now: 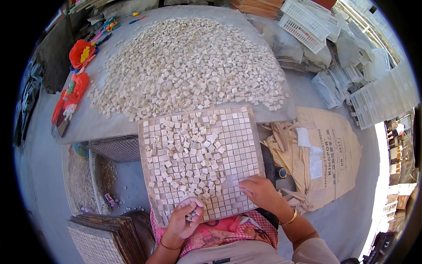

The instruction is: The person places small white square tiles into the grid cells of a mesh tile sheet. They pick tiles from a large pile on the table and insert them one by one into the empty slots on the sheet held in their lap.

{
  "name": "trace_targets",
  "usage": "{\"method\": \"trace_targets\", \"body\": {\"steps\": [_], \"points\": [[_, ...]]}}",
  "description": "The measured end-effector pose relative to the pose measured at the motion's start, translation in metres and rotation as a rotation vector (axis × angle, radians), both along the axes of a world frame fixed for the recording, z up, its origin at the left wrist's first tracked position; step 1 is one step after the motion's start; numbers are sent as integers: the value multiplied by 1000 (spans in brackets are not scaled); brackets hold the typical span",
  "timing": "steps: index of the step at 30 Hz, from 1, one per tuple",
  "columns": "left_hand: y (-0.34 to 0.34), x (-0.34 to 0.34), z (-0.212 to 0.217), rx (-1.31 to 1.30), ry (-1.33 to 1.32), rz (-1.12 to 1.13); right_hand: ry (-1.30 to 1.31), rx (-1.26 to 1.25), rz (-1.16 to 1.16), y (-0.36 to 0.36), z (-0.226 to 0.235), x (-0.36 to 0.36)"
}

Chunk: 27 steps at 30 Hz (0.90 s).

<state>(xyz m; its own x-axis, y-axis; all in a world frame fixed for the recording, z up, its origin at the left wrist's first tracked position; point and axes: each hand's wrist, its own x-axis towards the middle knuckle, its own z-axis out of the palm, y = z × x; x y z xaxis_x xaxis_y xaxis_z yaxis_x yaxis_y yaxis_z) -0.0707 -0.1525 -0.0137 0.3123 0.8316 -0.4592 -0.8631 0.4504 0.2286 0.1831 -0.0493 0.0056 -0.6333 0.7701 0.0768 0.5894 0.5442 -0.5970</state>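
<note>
A square gridded board [141, 145] leans across my lap against the table edge. Small pale stone mosaic tiles [239, 158] fill its cells in rows along the right side. A heap of loose tiles [189, 147] covers the board's left and middle. At the board's lower edge, my left hand [182, 220] is cupped, palm up, around a few tiles. My right hand [261, 193] rests over the lower right of the grid, fingers bent and close together at the tiles. Whatever its fingertips pinch, if anything, is hidden.
Behind the board, a large tile pile [189, 66] spreads over the table [77, 127]. Red plastic bags [79, 88] lie at its left. Stacked boards [94, 237] stand lower left, beside a tile-filled crate [81, 180]. A paper sack [334, 158] and white crates [387, 94] are at right.
</note>
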Motion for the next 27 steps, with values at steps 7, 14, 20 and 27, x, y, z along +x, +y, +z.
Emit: {"method": "trace_targets", "body": {"steps": [7, 14, 20, 27], "points": [[-2, 1, -4, -10, 48, -10, -49, -14, 21, -15, -3, 3], [-1, 5, -2, -31, 32, -16, -7, -14, 28, -5, 7, -10], [1, 12, 10, 49, 188, -116, 60, 99, -48, 18, -1, -46], [7, 18, 15, 86, 442, -201, 165, -192, -120, 30, 1, -46]]}}
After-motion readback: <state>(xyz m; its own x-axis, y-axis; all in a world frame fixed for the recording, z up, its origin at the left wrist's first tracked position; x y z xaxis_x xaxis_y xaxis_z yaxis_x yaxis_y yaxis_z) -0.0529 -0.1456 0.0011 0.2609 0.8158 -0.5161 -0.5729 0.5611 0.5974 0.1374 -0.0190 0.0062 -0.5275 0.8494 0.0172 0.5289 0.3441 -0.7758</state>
